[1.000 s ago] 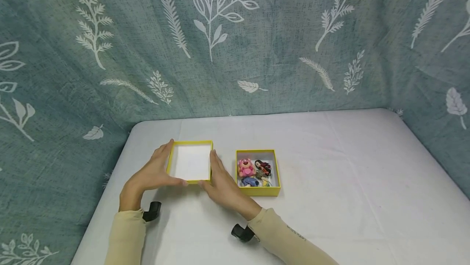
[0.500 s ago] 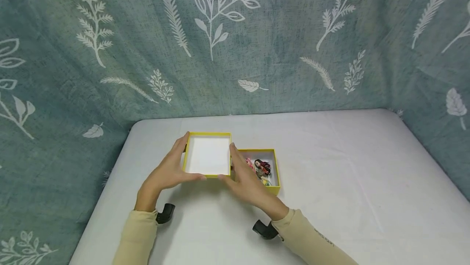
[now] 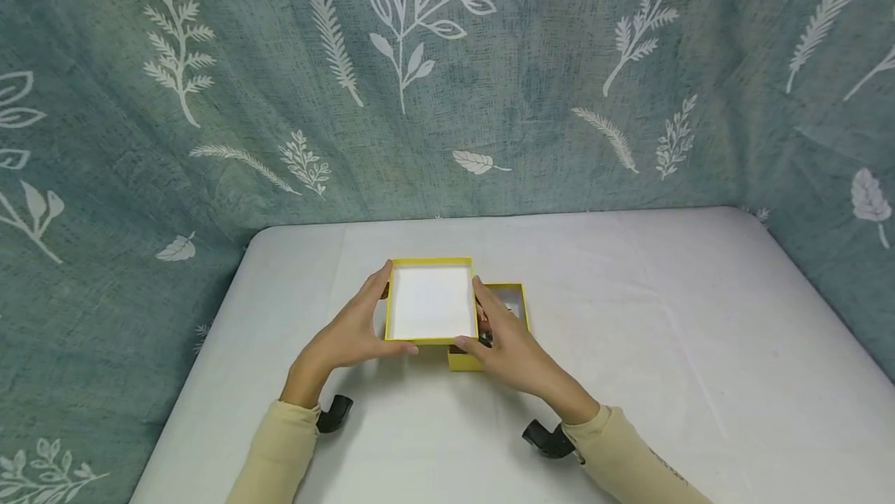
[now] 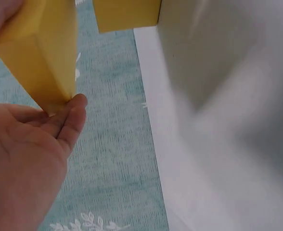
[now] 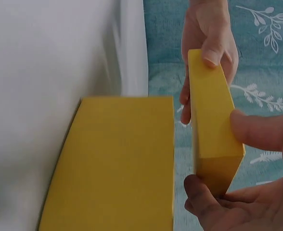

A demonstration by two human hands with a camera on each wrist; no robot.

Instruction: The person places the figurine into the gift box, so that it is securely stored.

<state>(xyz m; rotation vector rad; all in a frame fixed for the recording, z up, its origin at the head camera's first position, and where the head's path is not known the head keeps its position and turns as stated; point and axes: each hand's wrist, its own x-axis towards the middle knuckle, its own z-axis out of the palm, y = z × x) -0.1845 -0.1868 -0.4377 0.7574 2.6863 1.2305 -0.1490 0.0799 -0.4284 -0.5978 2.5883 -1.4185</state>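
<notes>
Both hands hold a square yellow box lid [image 3: 432,300], its white inside facing up. My left hand [image 3: 346,335] grips its left side, the thumb along the front edge. At the lid's right side, my right hand [image 3: 516,350] grips it with the thumb near the front corner. Partly beneath the lid stands a yellow box [image 3: 466,362] on the table; the lid and the right hand hide most of the small toy figures inside. In the right wrist view the lid [image 5: 212,113] is raised clear of the box [image 5: 115,159], with a gap between them.
A white cloth covers the table [image 3: 664,333], which extends far to the right of the box. Behind it hangs a green curtain [image 3: 531,154] with white leaf prints. Black wrist cameras [image 3: 336,414] sit below both hands.
Both hands have carried the lid rightward, from beside the box to partly over it. The lid now covers much of the figures' view. The box has stayed in place.
</notes>
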